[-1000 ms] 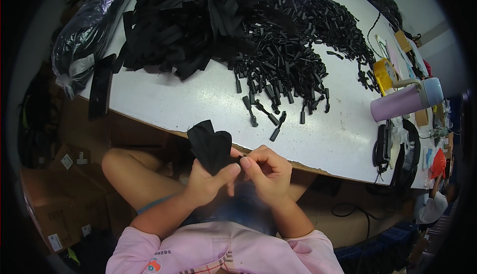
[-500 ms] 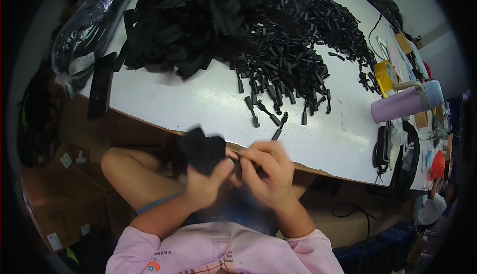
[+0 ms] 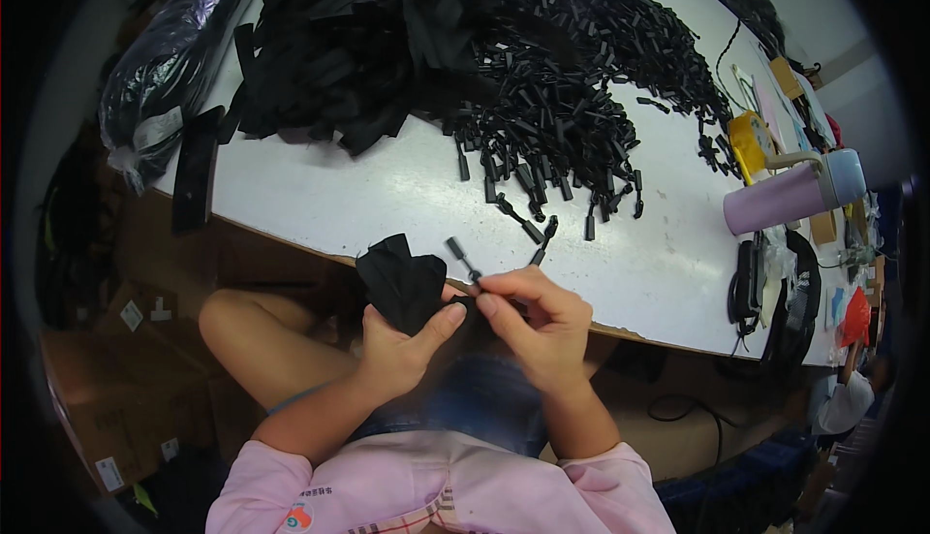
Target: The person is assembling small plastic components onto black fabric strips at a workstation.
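Note:
Over my lap, at the table's front edge, my left hand is closed on a folded bunch of black fabric strips. Close beside it, the thumb and fingers of my right hand pinch a black zipper slider, its long pull tab pointing up and left. One end of the black fabric reaches across to my right fingertips; whether it is threaded into the slider is hidden. Beyond my hands lies a big heap of similar black zipper sliders, with a few loose ones at its near edge.
A large pile of black strips covers the white table's left part. Further left lies a plastic-wrapped bundle. On the right are a pink bottle, a yellow object and black straps. Cardboard boxes stand below left.
My right hand has shifted slightly right, and a zipper slider now shows at its fingertips. A loose slider at the heap's near edge is gone from its spot.

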A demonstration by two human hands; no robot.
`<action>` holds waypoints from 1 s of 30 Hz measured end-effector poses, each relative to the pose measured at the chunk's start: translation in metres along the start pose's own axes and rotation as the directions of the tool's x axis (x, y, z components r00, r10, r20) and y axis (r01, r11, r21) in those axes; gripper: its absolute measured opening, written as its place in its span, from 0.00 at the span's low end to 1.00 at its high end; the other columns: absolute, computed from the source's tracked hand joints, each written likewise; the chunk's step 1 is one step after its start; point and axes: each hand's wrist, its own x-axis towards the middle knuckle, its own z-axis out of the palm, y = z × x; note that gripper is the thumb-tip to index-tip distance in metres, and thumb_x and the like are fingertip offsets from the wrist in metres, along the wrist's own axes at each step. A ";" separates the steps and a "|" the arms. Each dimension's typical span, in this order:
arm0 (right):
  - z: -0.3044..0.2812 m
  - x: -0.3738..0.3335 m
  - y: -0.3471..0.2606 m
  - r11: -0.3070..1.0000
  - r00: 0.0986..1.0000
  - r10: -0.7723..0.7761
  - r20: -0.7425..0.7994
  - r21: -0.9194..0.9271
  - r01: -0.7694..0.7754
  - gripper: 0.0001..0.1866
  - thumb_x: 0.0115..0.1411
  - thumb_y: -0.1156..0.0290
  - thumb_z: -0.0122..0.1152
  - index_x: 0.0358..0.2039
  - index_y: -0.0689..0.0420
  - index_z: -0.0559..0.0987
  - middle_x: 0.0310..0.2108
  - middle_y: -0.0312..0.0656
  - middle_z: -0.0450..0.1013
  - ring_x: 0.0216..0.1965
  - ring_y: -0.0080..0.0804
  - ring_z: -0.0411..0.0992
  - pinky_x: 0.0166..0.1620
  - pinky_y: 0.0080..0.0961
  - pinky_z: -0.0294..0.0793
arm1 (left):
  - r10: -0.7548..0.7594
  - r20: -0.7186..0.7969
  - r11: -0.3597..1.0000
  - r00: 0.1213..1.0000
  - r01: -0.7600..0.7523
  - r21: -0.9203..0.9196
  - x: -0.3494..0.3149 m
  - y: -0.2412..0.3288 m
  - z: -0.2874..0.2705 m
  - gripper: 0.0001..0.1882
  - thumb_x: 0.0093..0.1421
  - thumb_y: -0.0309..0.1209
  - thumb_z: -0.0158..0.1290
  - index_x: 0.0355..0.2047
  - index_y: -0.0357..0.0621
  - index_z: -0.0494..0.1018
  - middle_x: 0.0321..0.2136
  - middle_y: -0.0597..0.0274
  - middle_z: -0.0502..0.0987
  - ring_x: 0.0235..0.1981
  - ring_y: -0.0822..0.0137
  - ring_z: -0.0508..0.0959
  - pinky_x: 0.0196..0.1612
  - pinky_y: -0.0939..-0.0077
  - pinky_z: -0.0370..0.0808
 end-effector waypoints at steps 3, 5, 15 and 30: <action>-0.003 0.000 0.006 0.967 0.980 -0.195 0.035 -0.158 0.198 0.10 0.41 0.81 0.59 0.28 0.59 0.76 0.24 0.38 0.72 0.28 0.29 0.68 0.32 0.20 0.65 | 0.052 0.052 0.997 0.997 -0.048 -0.059 0.003 -0.002 0.002 0.05 0.50 0.22 0.51 0.29 0.37 0.70 0.27 0.66 0.72 0.29 0.78 0.70 0.34 0.84 0.67; -0.003 0.001 0.006 0.919 0.951 -0.304 0.058 -0.245 0.309 0.10 0.41 0.81 0.59 0.28 0.59 0.76 0.24 0.38 0.72 0.28 0.29 0.68 0.33 0.20 0.64 | 0.064 0.083 0.996 0.994 -0.058 -0.070 0.002 -0.002 0.002 0.05 0.50 0.22 0.51 0.29 0.36 0.70 0.27 0.65 0.72 0.30 0.78 0.70 0.34 0.84 0.67; -0.003 0.000 0.005 0.881 0.931 -0.356 0.076 -0.304 0.361 0.09 0.40 0.81 0.59 0.25 0.59 0.76 0.24 0.37 0.72 0.27 0.29 0.69 0.34 0.21 0.62 | 0.134 0.035 0.990 0.990 -0.135 0.031 -0.001 0.000 0.002 0.05 0.49 0.20 0.51 0.28 0.37 0.70 0.26 0.65 0.72 0.27 0.78 0.70 0.32 0.84 0.68; 0.014 -0.012 0.010 0.989 1.000 0.010 0.009 0.145 -0.011 0.06 0.48 0.80 0.56 0.28 0.64 0.71 0.23 0.35 0.67 0.22 0.16 0.66 0.25 0.11 0.66 | 0.212 0.005 0.977 0.977 -0.211 -0.026 0.001 0.003 0.001 0.09 0.51 0.23 0.50 0.34 0.37 0.68 0.30 0.62 0.71 0.30 0.76 0.70 0.34 0.83 0.67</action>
